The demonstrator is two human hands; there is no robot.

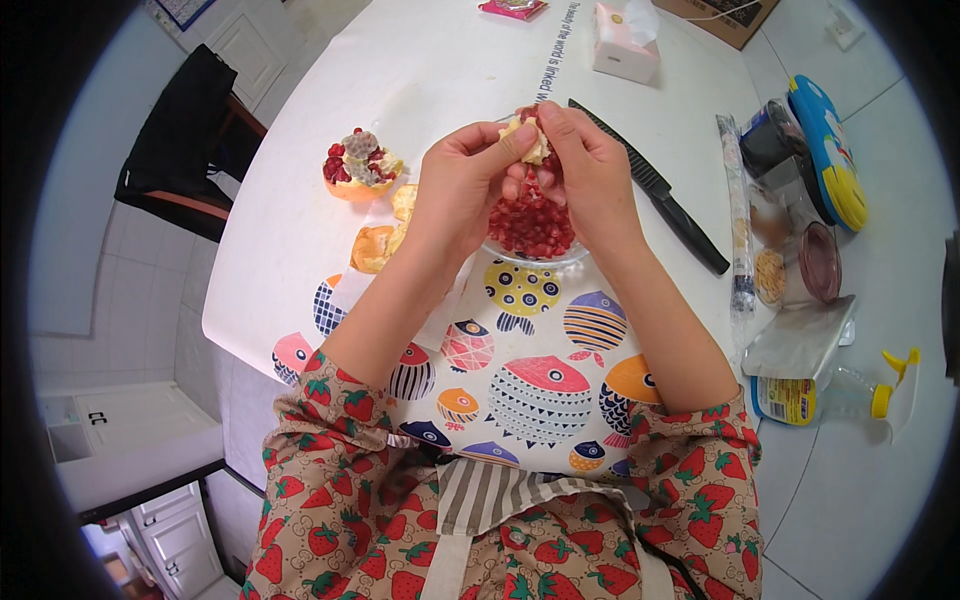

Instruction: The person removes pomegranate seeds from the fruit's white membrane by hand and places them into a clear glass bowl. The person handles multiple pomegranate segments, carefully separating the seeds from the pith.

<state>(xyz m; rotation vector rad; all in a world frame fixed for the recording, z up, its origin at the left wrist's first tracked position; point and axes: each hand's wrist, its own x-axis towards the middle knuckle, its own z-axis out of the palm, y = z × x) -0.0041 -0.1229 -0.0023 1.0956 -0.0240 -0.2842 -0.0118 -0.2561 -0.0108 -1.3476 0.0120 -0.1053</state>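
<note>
Above a clear glass bowl [568, 257] of red pomegranate seeds [532, 223], my left hand [480, 169] and my right hand [589, 161] hold a piece of pomegranate [534, 142] between them. The piece shows pale yellow pith and red seeds. My fingers hide part of it and the back of the bowl. Left of my left hand sits a pomegranate chunk [360, 169] with red seeds and a greyish, spoiled-looking patch. Nearer me, pieces of pomegranate peel [373, 249] lie on white paper, partly behind my left forearm.
Right of the bowl lies a black kitchen knife [667, 196]. A tissue pack [626, 52] stands at the back. Along the right edge are a long wrapped roll [739, 217], clear containers [819, 262] and a spray bottle [877, 394]. A chair [187, 150] stands at left.
</note>
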